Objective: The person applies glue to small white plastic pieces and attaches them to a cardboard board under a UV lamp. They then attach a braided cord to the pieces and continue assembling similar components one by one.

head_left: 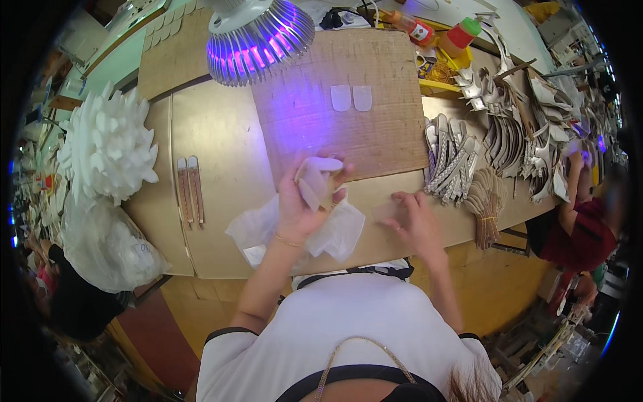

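My left hand (pixel 301 204) is palm up, its fingers curled around several small white pads (pixel 315 182). White plastic bag film (pixel 345 231) lies crumpled on the table under and beside that hand. To the right, my right hand (pixel 418 224) has its thumb and forefinger bent about a thin translucent pad (pixel 386 212), which blends with the tan tabletop. Ahead, two whitish pads (pixel 341 98), each with one rounded end, lie side by side on a cardboard sheet (pixel 388 144).
A lamp with a finned metal housing (pixel 261 43) casts violet light on the cardboard. Two straps (pixel 191 191) lie at left near a white foam-like heap (pixel 107 147). Bundled straps (pixel 452 157) and a yellow tray (pixel 435 86) with bottles stand right. Another person (pixel 576 224) sits far right.
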`<state>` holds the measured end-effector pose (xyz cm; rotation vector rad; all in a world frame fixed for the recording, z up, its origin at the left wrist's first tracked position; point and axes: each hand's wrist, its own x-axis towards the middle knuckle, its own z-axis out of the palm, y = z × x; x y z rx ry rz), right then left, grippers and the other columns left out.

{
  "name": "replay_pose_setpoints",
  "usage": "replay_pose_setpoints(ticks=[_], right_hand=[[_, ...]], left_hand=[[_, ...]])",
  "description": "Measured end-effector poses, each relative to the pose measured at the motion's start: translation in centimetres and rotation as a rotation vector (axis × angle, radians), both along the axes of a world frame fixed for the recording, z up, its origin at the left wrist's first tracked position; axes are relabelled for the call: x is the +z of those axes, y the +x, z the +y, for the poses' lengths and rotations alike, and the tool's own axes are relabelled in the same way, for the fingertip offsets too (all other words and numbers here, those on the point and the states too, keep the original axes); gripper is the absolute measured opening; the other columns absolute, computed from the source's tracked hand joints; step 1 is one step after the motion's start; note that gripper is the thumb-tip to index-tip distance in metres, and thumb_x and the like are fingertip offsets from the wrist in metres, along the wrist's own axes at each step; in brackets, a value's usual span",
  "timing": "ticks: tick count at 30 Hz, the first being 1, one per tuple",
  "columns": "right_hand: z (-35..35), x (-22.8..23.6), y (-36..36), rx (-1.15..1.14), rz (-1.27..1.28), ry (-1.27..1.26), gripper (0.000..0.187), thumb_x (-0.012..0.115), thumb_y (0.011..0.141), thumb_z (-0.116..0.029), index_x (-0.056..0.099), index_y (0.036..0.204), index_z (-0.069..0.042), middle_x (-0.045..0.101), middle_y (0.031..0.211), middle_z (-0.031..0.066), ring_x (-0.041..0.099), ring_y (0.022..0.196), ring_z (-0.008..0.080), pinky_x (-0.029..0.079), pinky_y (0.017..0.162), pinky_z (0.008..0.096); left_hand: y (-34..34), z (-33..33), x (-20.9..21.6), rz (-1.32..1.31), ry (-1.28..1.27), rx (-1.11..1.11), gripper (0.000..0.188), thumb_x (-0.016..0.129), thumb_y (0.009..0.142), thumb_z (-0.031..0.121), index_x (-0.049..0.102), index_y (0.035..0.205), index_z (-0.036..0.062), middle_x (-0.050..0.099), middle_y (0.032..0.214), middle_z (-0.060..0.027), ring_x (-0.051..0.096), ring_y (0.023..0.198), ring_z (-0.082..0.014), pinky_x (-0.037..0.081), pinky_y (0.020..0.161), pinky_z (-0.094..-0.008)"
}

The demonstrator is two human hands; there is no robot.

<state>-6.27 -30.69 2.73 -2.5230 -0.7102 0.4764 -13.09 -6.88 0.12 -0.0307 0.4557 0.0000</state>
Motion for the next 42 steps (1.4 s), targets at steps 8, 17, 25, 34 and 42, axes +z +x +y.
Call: replay_pose_setpoints(ticks=[8, 17, 25, 34, 42], right_hand=[[2.1, -0.1, 0.8, -0.083, 0.27, 0.374, 0.019, 0.066, 0.074, 0.008, 0.065, 0.089, -0.003, 0.059, 0.107, 0.0091, 0.062, 0.085, 0.0171, 0.05, 0.069, 0.0275], [14.2, 3.3, 6.4, 0.236, 0.42, 0.829, 0.024, 0.061, 0.085, 0.005, 0.07, 0.106, -0.003, 0.066, 0.106, 0.0105, 0.063, 0.088, 0.0136, 0.05, 0.075, 0.0238], [21.2, 3.5, 7.3, 0.45, 0.211, 0.603, 0.033, 0.068, 0.088, -0.014, 0.067, 0.12, -0.006, 0.067, 0.111, 0.0085, 0.064, 0.095, 0.016, 0.05, 0.082, 0.0297], [23.6, 1.0, 11.7, 0.424, 0.247, 0.558, 0.023, 0.064, 0.092, -0.011, 0.069, 0.112, -0.001, 0.069, 0.102, 0.0083, 0.062, 0.097, 0.0153, 0.047, 0.086, 0.0278], [30.6, -0.4, 15.4, 0.173, 0.417, 0.614, 0.057, 0.068, 0.089, -0.007, 0.035, 0.135, -0.001, 0.068, 0.085, 0.0141, 0.069, 0.072, 0.0177, 0.056, 0.065, 0.0245]], left_hand=[[-3.3, 4.3, 0.1, -0.087, 0.242, 0.041, 0.023, 0.053, 0.1, 0.021, 0.051, 0.117, 0.0053, 0.056, 0.124, -0.0143, 0.061, 0.076, -0.0103, 0.043, 0.043, -0.0209], [-1.5, 7.3, 4.3, -0.002, 0.981, -0.234, 0.03, 0.058, 0.098, 0.025, 0.057, 0.118, 0.0034, 0.067, 0.092, -0.0063, 0.054, 0.052, -0.007, 0.044, 0.045, -0.0197], [1.9, 11.2, 2.7, 0.058, 1.14, 0.057, 0.026, 0.062, 0.096, 0.024, 0.065, 0.108, 0.0009, 0.069, 0.085, -0.0049, 0.059, 0.059, -0.0079, 0.048, 0.052, -0.0216], [4.6, 13.3, -1.3, 0.053, 1.151, 0.095, 0.021, 0.061, 0.094, 0.016, 0.066, 0.104, -0.0018, 0.071, 0.09, -0.0081, 0.065, 0.078, -0.0101, 0.053, 0.069, -0.0235], [7.7, 17.2, -3.6, 0.433, 1.582, 0.305, 0.028, 0.065, 0.092, 0.022, 0.066, 0.103, -0.0038, 0.071, 0.089, -0.0095, 0.066, 0.077, -0.0134, 0.054, 0.068, -0.0286]])
